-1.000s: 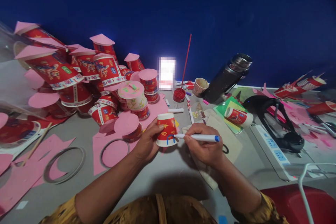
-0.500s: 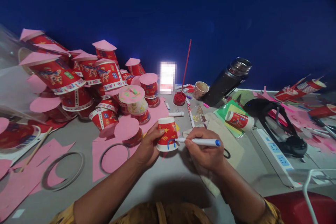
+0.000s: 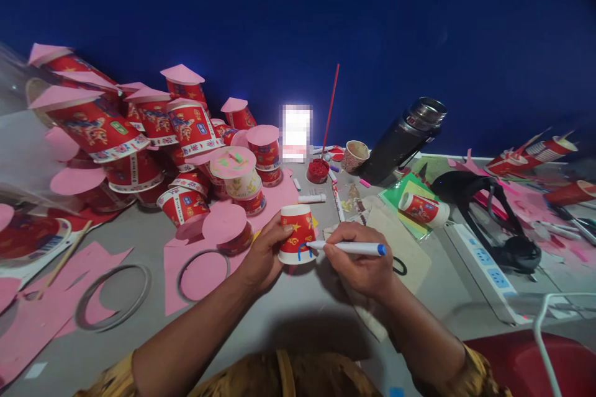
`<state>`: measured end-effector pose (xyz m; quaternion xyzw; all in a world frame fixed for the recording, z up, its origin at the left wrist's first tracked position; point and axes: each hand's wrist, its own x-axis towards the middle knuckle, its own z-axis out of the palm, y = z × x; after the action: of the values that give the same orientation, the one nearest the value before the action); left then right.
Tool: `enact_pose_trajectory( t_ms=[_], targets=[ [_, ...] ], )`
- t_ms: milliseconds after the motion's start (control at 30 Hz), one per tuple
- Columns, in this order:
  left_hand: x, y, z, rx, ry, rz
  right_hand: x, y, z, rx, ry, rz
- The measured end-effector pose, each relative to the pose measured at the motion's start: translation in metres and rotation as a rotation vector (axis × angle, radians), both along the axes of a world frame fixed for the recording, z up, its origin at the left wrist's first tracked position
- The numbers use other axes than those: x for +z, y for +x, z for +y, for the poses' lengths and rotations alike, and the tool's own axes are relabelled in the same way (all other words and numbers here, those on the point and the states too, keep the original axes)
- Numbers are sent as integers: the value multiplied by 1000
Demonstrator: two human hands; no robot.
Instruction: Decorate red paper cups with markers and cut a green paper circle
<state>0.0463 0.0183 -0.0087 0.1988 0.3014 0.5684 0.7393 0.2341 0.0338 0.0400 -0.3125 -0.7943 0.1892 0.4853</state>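
Cup (image 3: 296, 229) nearly upright, narrow end up, with the marker (image 3: 354, 248) pointing left at its blue lines (image 3: 304, 252).
The left hand (image 3: 267, 254) has its grip closed around the cup's left side, above the grey tabletop (image 3: 261, 335); the right hand (image 3: 363, 260) has its grip pinched on the marker, which lies almost level, tip at the cup's face, blue end to the right. Left of the cup, red cups (image 3: 190, 127) with pink paper tops are piled up; beyond it and to the right leans a black flask (image 3: 395, 142), and farther right is a power strip (image 3: 487, 267). A dark blue wall (image 3: 298, 25) stands behind. Compared with half a second earlier, the marker tip has slid slightly left across the cup.
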Motion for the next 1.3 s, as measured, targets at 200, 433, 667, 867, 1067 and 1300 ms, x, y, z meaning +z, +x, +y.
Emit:
enact_pose_trajectory(
  t_ms=[200, 433, 667, 867, 1067, 1300],
  targets=[
    [-2, 1, 0, 19, -10, 24, -1, -1, 0, 43, 19, 12],
    [-1, 2, 0, 27, -6, 22, 0, -1, 0, 65, 30, 15],
    [-1, 2, -1, 23, 8, 49, -1, 1, -1, 133, -30, -27],
    [-1, 1, 0, 20, 1, 82, 0, 1, 0, 144, -33, -30],
    [2, 1, 0, 29, -2, 72, 1, 2, 0, 163, -55, -44],
    [0, 1, 1, 27, -7, 71, 0, 3, 0, 169, -94, -38]
  ],
)
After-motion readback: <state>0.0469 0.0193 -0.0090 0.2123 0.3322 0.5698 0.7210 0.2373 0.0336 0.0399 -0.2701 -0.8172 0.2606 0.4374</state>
